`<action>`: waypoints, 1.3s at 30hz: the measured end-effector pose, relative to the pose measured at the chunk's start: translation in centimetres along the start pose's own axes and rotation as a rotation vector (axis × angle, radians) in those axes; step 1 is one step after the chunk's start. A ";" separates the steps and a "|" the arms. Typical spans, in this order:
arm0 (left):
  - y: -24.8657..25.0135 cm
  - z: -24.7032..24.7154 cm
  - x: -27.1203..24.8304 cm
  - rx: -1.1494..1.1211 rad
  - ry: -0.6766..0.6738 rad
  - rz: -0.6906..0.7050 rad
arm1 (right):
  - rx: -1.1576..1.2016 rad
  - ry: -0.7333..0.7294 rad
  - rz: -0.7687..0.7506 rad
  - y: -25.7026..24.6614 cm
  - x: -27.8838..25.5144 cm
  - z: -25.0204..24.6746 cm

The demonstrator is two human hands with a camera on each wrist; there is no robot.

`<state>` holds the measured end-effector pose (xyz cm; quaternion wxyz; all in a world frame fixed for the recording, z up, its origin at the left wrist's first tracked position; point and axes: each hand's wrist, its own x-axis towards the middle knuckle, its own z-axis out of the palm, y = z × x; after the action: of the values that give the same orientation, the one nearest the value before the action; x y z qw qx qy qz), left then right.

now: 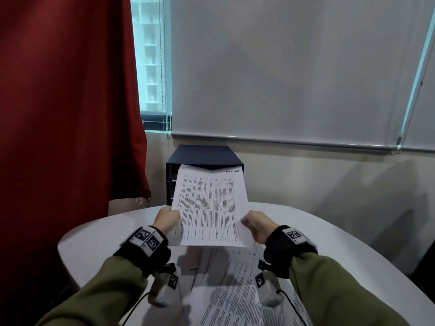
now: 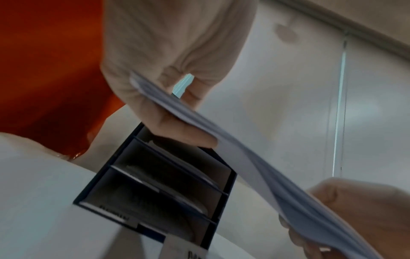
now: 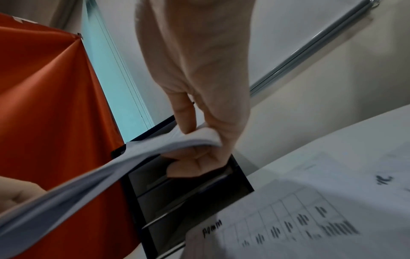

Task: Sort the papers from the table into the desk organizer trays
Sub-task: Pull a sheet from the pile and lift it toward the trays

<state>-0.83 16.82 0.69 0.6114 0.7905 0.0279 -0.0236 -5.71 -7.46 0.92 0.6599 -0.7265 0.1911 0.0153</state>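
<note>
A thin stack of printed papers (image 1: pixel 209 205) is held up in the air by both hands, its far edge at the top slot of the dark desk organizer (image 1: pixel 202 156). My left hand (image 1: pixel 166 220) pinches the stack's left edge (image 2: pixel 177 108), thumb below it. My right hand (image 1: pixel 256 224) grips the right edge (image 3: pixel 199 138), which curls over my fingers. The organizer's shelves (image 2: pixel 168 177) show thin sheets lying in them. More printed papers (image 1: pixel 230 290) lie on the white table under my wrists.
The round white table (image 1: pixel 98 241) stands against a wall with a lowered grey blind (image 1: pixel 294 67). A red curtain (image 1: pixel 66 102) hangs at the left beside the organizer. A table-printed sheet (image 3: pixel 310 215) lies near the organizer's foot.
</note>
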 end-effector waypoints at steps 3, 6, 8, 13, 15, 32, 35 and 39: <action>1.8 -0.6 1.1 -0.045 0.031 -0.014 | 0.021 -0.005 -0.027 -2.3 0.9 0.4; 3.1 -1.0 1.8 -0.149 -0.098 -0.046 | 0.062 -0.006 -0.050 -4.3 3.7 0.3; 3.3 -1.0 1.2 -0.234 -0.219 -0.105 | 0.085 -0.006 -0.064 -5.7 4.7 0.1; 3.3 -0.4 3.4 -0.318 -0.155 -0.037 | -0.062 -0.117 -0.018 -7.2 4.8 -0.6; 3.8 0.0 4.7 -0.394 -0.094 -0.038 | -0.132 -0.168 0.040 -7.5 4.5 -0.7; 5.0 2.1 4.5 -0.514 -0.011 0.029 | 0.468 -0.058 -0.107 -6.6 4.4 1.7; 2.3 3.0 1.6 -0.146 -0.156 -0.005 | 0.127 -0.043 -0.058 -2.7 2.4 0.2; -2.3 4.3 -1.2 0.470 -0.438 -0.157 | -0.518 -0.128 0.111 2.5 -0.2 -2.9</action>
<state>-2.17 13.26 -2.53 0.3999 0.8816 -0.0497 -0.2457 -7.33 -10.34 -1.04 0.4611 -0.8570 0.1780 0.1456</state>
